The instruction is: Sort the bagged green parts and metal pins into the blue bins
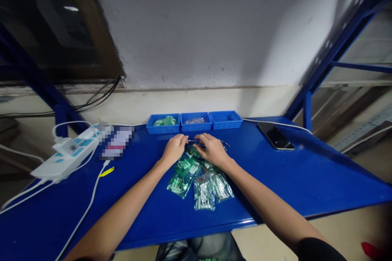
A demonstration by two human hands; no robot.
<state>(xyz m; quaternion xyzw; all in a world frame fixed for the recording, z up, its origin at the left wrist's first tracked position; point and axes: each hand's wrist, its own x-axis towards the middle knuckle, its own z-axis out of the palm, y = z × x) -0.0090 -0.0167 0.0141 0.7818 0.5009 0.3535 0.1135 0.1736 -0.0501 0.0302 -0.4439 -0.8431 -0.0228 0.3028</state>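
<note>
My left hand and my right hand are close together over the table's middle, fingers curled in a pinch. A thin, dark, shiny rod spans the gap between them, one end at each hand's fingertips; its exact kind is too small to make out. Thin dark sticks show just past my right hand. Below the hands lie several small plastic bags, some green and some clear, with white pieces inside. My right hand partly covers the upper bags.
Three blue bins stand at the back: the left bin holds green bags, the middle bin clear ones, beside a right bin. A power strip with white cables and a pixelated phone-like object lie left. A phone lies right.
</note>
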